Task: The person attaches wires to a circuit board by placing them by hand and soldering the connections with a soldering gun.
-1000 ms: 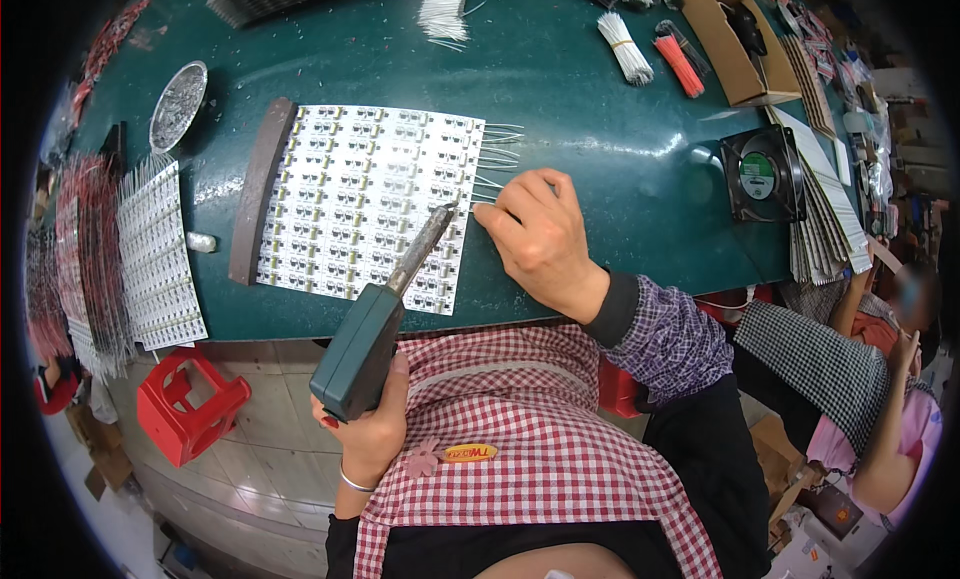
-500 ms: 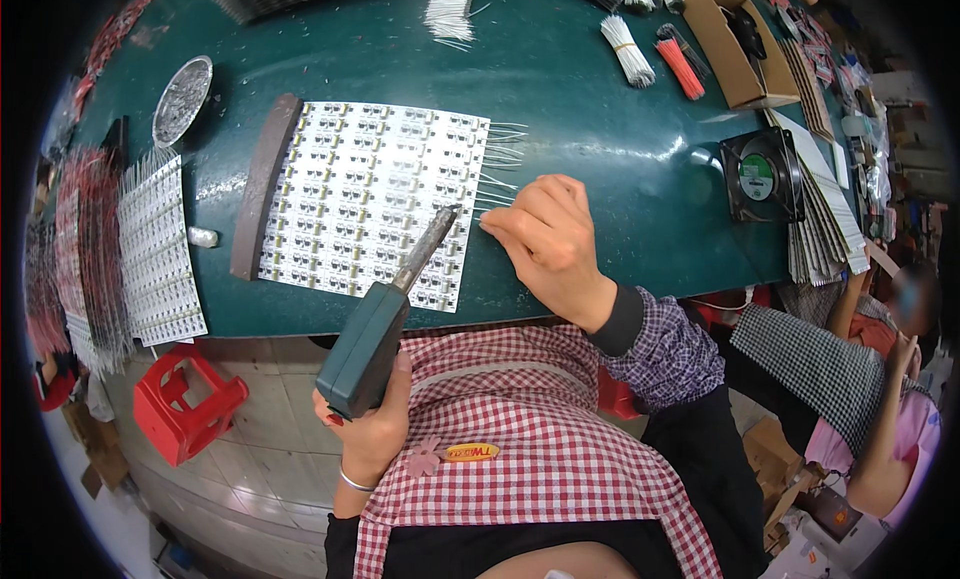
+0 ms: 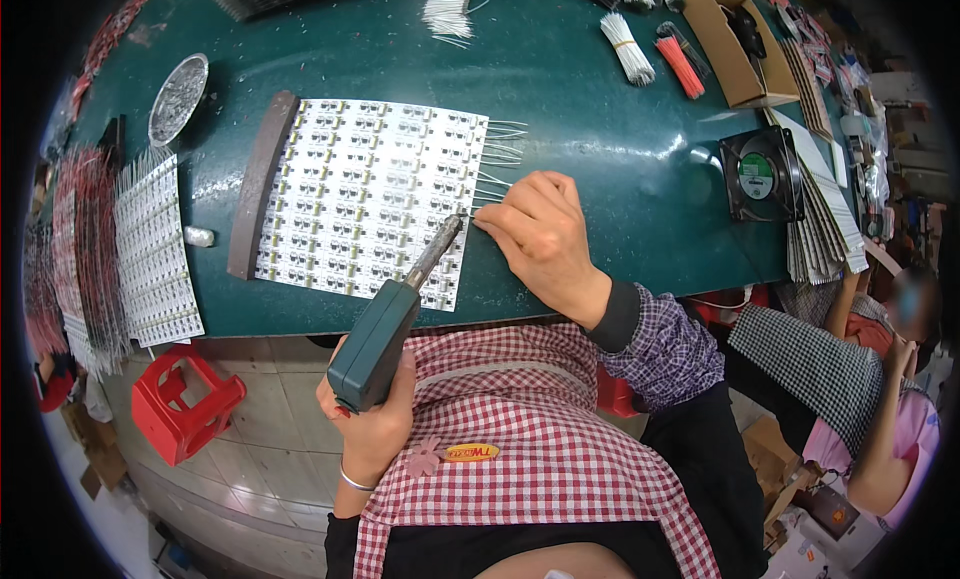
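the left hand [image 3: 375, 424] grips the green soldering gun [image 3: 385, 331] over the white board [image 3: 365, 199] on the table while the right hand [image 3: 540, 234] pinches a thin wire [image 3: 490, 194] at the board's edge, so the tip must next touch that joint gently.

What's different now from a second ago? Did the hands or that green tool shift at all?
Very little. The left hand still grips the green soldering iron, whose tip has crept slightly right along the lower right edge of the white circuit board panel. The right hand has settled slightly, fingers still pressing a wire lead at the panel's right edge. Nothing was picked up or let go; everything else on the table is unmoved.
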The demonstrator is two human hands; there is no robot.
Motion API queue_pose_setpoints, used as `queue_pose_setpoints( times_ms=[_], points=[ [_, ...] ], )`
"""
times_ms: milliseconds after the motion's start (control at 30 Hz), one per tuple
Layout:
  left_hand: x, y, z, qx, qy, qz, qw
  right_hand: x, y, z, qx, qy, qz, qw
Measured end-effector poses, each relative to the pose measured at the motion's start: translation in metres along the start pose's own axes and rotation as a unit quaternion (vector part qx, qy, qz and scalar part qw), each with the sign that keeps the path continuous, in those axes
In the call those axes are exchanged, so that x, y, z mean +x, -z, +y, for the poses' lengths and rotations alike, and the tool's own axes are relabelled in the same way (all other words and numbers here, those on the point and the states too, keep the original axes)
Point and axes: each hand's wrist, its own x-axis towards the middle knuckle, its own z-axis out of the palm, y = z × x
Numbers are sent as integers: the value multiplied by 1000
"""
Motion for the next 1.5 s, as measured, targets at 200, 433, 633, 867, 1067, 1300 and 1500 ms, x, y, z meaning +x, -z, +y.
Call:
queue_pose_setpoints(
  times_ms=[200,433,633,867,1067,1300,1500],
  points=[
    [2,0,0,19,-33,-7,999,0,0,-1,-8,2,0,1000],
    [-10,7,-4,25,7,22,999,0,-1,-1,-5,5,4,1000],
    [-6,3,-3,15,-15,43,999,-2,4,-2,0,2,3,1000],
    [-5,3,-1,3,-1,56,998,-5,23,-8,23,-33,60,997],
    [-6,4,-4,12,-20,55,998,-5,19,-9,86,-41,50,994],
    [-9,4,-6,6,-12,70,997,-4,11,-10,117,-51,59,990],
    [-9,4,-2,-23,14,64,998,-1,4,-9,76,-38,60,995]
  ],
)
